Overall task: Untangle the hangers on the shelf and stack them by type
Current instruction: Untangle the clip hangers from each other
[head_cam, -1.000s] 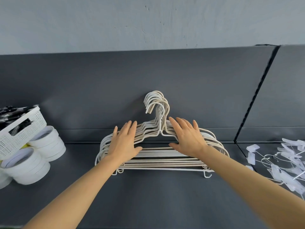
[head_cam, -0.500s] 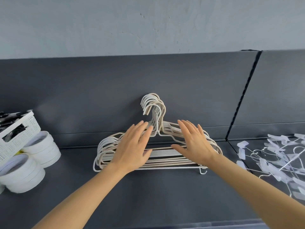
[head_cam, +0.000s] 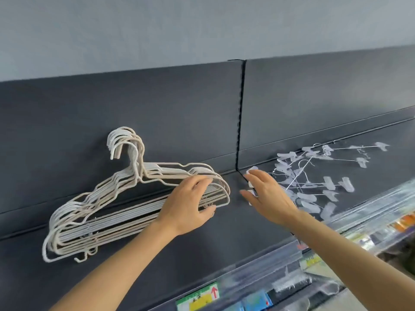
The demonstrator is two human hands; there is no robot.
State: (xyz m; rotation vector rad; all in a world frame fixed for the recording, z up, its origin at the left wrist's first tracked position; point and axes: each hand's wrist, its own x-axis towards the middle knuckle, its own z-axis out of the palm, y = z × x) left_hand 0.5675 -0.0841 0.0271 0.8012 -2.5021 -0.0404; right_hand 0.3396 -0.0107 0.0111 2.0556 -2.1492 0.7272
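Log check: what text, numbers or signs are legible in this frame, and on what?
No words can be read.
Red up arrow: on the yellow-green tag; its lettering is blurred.
Blue tag: blurred.
Packages lower right: blurred.

Two bare hands in shot: left hand (head_cam: 188, 205) centre frame, right hand (head_cam: 267, 196) just right of it. Left forearm (head_cam: 125, 261) runs off bottom left and right forearm (head_cam: 350, 250) off lower right, both bare to the frame edge. There's a tiny dark speck by the left thumb, too small to tell.
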